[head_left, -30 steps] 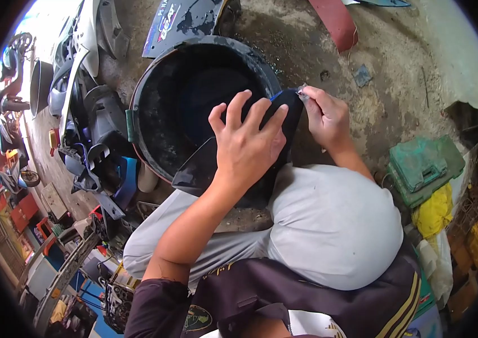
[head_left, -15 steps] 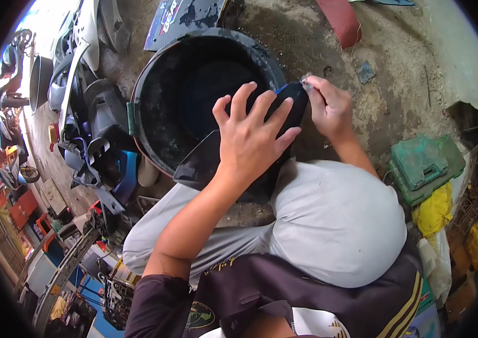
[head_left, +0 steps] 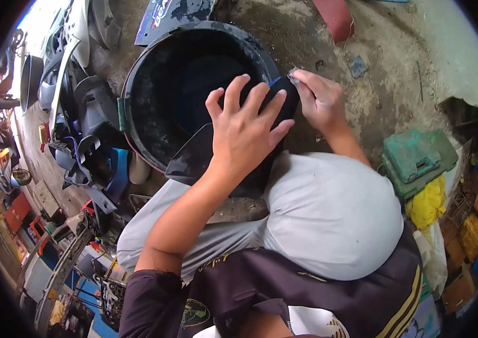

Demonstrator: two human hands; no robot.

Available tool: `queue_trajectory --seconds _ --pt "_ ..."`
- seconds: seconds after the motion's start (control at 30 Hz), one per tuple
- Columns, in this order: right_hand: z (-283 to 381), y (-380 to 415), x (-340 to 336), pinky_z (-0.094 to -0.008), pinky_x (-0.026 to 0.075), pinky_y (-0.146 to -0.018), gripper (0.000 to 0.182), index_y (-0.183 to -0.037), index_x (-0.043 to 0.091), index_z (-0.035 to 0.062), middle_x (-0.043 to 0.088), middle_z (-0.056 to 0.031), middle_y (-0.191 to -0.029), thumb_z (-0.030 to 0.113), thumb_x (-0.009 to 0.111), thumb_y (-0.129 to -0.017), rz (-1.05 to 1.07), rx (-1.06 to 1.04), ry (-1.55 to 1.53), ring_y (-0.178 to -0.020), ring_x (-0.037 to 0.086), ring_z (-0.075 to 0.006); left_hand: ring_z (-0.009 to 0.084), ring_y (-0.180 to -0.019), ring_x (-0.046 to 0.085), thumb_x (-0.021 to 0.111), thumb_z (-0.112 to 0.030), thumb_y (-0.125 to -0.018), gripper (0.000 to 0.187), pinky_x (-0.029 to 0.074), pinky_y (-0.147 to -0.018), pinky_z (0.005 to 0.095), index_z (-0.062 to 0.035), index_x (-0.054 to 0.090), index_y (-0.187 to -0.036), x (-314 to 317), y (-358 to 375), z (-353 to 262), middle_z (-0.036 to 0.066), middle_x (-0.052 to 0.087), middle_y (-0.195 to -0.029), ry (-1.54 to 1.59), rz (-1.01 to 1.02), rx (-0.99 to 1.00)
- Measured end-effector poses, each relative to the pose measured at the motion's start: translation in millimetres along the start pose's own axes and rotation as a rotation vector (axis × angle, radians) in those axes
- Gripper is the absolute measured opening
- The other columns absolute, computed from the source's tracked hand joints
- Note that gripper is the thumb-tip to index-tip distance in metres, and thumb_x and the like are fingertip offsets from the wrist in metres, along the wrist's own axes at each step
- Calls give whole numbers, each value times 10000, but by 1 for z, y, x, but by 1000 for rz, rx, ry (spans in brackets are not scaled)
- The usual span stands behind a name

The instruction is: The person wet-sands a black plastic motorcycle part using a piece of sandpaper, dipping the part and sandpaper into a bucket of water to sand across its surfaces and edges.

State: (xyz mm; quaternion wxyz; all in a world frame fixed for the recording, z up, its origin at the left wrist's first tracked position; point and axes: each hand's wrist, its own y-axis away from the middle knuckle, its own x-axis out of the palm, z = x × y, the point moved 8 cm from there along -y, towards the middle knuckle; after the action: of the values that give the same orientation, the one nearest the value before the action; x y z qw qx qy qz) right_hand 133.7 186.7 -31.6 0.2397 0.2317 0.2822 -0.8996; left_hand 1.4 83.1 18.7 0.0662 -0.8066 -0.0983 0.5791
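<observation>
Nearly everything, both hands included, sits slightly further left and up in my view than half a second ago. At upper centre I see a round black basin (head_left: 257,47), scuffed along its rim; I can't tell whether its dark interior holds liquid. Over its lower right lies a curved panel (head_left: 288,104), smooth and black, blue near its upper tip. My left hand (head_left: 244,127) spreads a loose, open-fingered grip over it; my right hand (head_left: 320,101) pinches a crumpled greyish scrap (head_left: 293,78) at that tip.
</observation>
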Motion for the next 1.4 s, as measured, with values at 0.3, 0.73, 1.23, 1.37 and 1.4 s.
queue_trajectory --seconds 0.3,0.73,1.23,1.37,1.4 --pt "-5 -3 -2 -393 639 -780 206 -1161 754 27 822 -186 -1041 -44 711 -972 42 -32 -14 -908 826 -328 298 -1365 531 945 -447 -720 535 347 -1089 499 -264 825 -1209 0 1 0 -25 675 -1273 -7 -3 -9" --pt "-9 5 -4 -425 614 -714 177 -1159 752 53 806 -191 -985 4 710 -995 -9 84 -26 -850 801 -368 307 -1357 530 937 -448 -738 534 356 -1073 519 -254 812 -1219 2 4 -2 -13 666 -1292 -16 12 10" --pt "-18 14 -5 -389 632 -780 157 -1171 753 38 816 -191 -1064 25 725 -1017 -56 194 -151 -937 819 -350 305 -1340 550 969 -439 -703 552 372 -1064 487 -259 832 -1207 -1 -1 1 -29 684 -1269 -10 -4 2" --pt "-15 29 -13 -339 604 -742 156 -1192 752 37 815 -149 -1015 48 725 -1039 -51 224 -92 -842 796 -248 278 -1337 578 968 -435 -708 561 376 -1070 482 -228 837 -1212 -1 1 4 -26 713 -1319 1 -21 10" --pt "-20 34 -19 -319 591 -738 154 -1197 750 32 814 -128 -1004 58 725 -1047 -74 294 -101 -825 776 -206 271 -1338 585 968 -432 -710 562 376 -1071 484 -217 837 -1213 -1 4 7 -24 719 -1343 2 -35 22"
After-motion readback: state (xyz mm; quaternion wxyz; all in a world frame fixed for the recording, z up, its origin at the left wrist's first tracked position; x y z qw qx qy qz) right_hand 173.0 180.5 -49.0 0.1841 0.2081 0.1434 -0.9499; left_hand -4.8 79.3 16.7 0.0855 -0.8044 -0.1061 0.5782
